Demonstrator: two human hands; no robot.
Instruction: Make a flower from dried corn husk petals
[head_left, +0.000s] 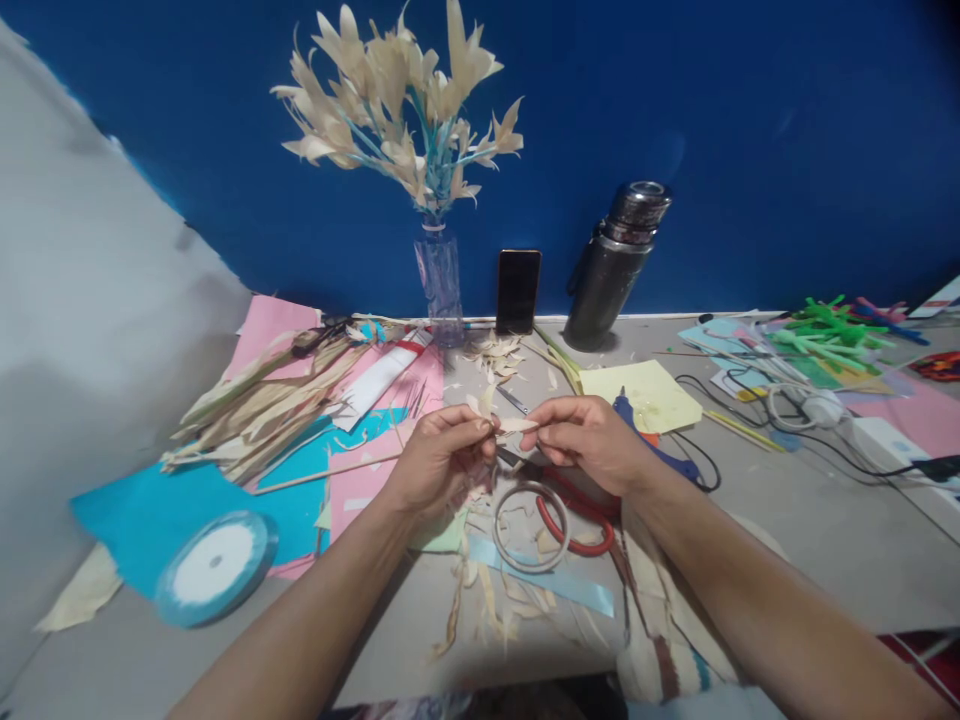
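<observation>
Forearms point(315, 610), striped cloth point(664, 665), scraps point(490, 602), red-handled scissors point(592, 547) near both hands point(450, 450).

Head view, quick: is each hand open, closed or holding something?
Left hand: closed, pinching one end of a pale petal-like piece.
Right hand: closed, pinching its other end.

Both bare forearms reach forward and converge. The left hand point(450, 455) and right hand point(589, 440) face each other, near but apart, fingers curled, each thumb pressed toward its index finger in a pinch.
</observation>
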